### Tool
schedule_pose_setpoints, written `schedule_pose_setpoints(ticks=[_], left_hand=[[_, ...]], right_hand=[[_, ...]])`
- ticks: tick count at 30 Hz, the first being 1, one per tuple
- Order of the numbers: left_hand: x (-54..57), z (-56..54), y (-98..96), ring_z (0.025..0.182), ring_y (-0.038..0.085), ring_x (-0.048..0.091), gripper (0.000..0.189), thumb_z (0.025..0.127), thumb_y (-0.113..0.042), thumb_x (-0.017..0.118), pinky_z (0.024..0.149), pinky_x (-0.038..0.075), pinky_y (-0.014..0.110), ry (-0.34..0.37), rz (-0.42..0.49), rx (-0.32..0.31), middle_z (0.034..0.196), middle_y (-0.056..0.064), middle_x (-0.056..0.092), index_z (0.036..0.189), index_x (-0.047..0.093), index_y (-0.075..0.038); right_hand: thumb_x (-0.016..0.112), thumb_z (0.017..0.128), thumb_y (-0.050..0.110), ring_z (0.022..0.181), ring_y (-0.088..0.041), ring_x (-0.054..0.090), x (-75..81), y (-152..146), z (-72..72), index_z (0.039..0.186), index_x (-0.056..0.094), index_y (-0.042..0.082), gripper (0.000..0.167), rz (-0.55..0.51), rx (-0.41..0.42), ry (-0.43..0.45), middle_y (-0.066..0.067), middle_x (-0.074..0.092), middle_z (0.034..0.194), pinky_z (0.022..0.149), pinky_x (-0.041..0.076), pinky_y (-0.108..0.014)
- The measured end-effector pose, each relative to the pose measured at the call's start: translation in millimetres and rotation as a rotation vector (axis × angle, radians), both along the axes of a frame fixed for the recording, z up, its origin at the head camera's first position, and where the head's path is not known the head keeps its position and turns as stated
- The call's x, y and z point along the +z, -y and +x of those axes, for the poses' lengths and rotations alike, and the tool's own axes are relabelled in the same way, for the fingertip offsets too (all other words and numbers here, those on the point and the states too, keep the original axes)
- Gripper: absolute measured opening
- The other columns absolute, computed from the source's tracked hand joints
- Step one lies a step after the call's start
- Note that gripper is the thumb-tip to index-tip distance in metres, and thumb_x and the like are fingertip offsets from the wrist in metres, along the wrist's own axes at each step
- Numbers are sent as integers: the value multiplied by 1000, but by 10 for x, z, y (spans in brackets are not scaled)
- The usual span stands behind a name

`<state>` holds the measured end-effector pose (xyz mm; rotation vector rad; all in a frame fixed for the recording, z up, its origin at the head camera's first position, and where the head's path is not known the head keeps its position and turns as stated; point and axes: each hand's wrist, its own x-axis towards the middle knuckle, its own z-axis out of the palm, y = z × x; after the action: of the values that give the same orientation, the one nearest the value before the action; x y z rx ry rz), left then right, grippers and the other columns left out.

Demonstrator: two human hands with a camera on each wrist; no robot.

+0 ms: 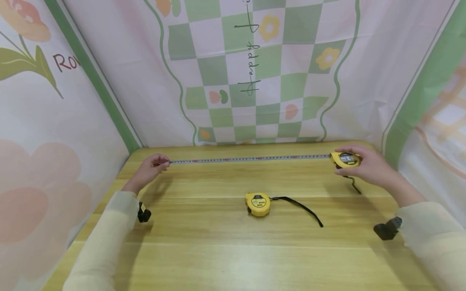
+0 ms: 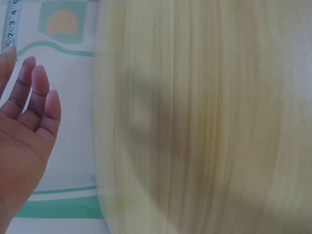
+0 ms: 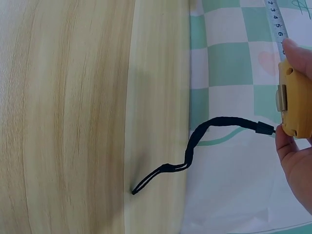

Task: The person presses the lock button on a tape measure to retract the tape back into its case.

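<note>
A yellow tape measure (image 1: pixel 348 159) is gripped between the thumb and fingers of my right hand (image 1: pixel 371 165), near the table's back right. Its silver blade (image 1: pixel 247 159) stretches out straight to the left across the table's back. My left hand (image 1: pixel 151 167) pinches the blade's free end between thumb and fingertips. In the right wrist view the tape measure's yellow case (image 3: pixel 296 102) shows at the right edge, with its black wrist strap (image 3: pixel 195 141) hanging loose. The left wrist view shows the blade's first marks (image 2: pixel 10 24) beside my fingertips (image 2: pixel 40 73).
Another yellow tape measure (image 1: pixel 258 204) lies on the wooden table (image 1: pixel 218 250) in the middle, its black strap (image 1: pixel 302 207) trailing right. Printed cloth (image 1: pixel 240 81) hangs behind the table and along both sides. A small black camera (image 1: pixel 388 228) juts from the right wrist.
</note>
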<state>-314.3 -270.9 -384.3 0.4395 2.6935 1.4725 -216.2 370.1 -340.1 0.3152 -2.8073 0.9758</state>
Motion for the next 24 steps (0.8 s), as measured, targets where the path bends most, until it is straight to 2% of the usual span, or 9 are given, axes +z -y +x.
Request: schedule_pose_setpoints(ticks=[7,11,18,22,24], left_hand=[[4,22,-6,100,40,55,27,101,-17,54,86,49,48,-13,16,-7,107,23,57,118,54,3],[-8,25,-6,100,41,55,26,102,-16,53,88,48,53,-7,28,-8,108,26,55,118,53,4],[-35,-8,-23,101,43,54,27,102,-17,52,90,45,58,4,46,-14,111,29,54,119,53,4],[-16,-15,-50,99,38,55,26,102,-15,52,89,48,52,25,51,-8,107,22,56,119,53,4],[17,4,-70,99,37,55,25,102,-13,51,85,50,45,35,55,-6,104,18,57,119,53,5]], right_hand=[[86,76,21,94,-27,52,-19,-9,-17,134,54,4,68,-4,6,0,-21,48,128,63,50,-24],[85,76,20,91,-25,52,-18,-2,-21,134,53,3,68,-9,5,4,-21,48,129,62,51,-24],[85,76,22,98,-31,51,15,55,-4,134,54,6,68,1,-2,7,-20,48,129,65,49,-23],[85,77,24,98,-32,51,27,75,5,135,53,5,69,-3,9,11,-21,47,130,64,49,-23],[84,78,25,97,-32,52,31,79,9,135,52,5,68,-9,14,13,-22,47,129,63,50,-24]])
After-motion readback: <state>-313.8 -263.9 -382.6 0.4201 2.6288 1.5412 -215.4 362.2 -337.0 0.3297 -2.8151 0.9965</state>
